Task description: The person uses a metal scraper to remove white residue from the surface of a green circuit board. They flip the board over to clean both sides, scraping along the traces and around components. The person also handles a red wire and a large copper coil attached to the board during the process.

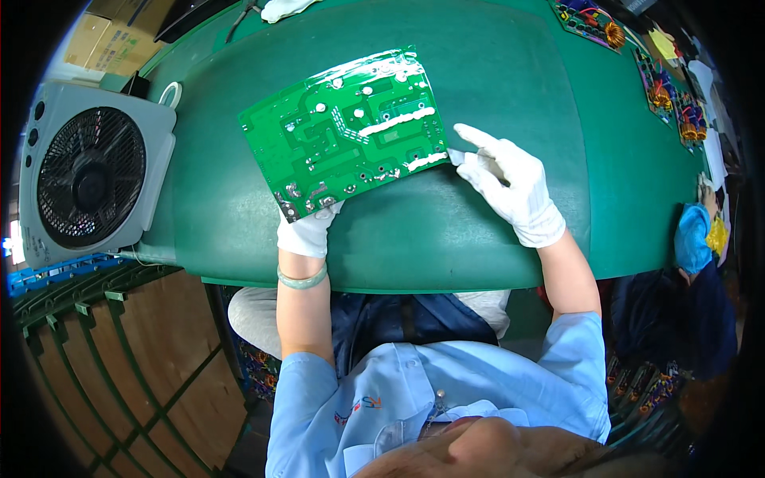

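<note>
A large green circuit board (319, 143) is tilted above the green table, its solder side facing up with thick white strips and silvery solder patches. My left hand (305, 233), in a white glove, grips the board's lower-left edge; its fingers are mostly hidden beneath. Beside the board's right corner is my gloved right hand (514, 179). Its index finger is stretched out, while other fingertips close near the thumb on a small pale scrap (456, 157), too unclear to name. That scrap appears to touch or lie just beside the board's corner.
A grey box fan (92, 179) stands at the left by a cardboard box (115, 40). Several boards with copper coils, such as one circuit board (594, 24), line the table's far right. Another person's blue sleeve (693, 237) shows at the right edge.
</note>
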A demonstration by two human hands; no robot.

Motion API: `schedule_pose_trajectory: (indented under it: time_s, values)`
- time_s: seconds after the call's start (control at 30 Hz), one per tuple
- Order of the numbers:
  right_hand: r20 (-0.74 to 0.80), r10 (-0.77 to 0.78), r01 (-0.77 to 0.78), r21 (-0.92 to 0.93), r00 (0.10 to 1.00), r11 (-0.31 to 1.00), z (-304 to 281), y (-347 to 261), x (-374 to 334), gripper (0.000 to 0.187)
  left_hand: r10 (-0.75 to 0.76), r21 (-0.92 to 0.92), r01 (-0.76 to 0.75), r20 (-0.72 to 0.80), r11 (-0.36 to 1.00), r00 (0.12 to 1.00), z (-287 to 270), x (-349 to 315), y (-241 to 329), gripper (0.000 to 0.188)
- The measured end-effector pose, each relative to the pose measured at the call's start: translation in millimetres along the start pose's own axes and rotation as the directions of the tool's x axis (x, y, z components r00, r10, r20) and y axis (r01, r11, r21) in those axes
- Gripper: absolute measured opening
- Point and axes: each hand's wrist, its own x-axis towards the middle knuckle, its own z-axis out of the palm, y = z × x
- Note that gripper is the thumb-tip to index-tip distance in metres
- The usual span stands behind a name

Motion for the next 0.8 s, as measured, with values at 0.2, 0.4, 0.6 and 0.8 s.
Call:
schedule_pose_trajectory:
  time_s: [0.2, 0.4, 0.6, 0.8]
  values:
    - [0.023, -0.047, 0.050, -0.119, 0.999, 0.992, -1, -6, 5, 0.049, -0.065, -0.385, 0.009, -0.133, 0.923, 0.989, 6, 0, -1, 0.042]
    - [0.046, -0.071, 0.080, -0.247, 0.996, 0.966, 1, -8, 6, 0.044, -0.229, -0.665, 0.082, -0.136, 0.742, 0.964, 7, 1, 3, 0.044]
    - [0.064, -0.060, 0.080, -0.359, 0.996, 0.930, 6, -5, 2, 0.044, -0.390, -0.897, 0.114, -0.069, 0.428, 0.918, 20, 1, 39, 0.045]
    - [0.034, 0.006, 0.002, -0.218, 0.999, 0.976, 6, -5, 3, 0.044, -0.232, -0.550, 0.060, -0.248, 0.833, 0.941, 14, -3, 18, 0.047]
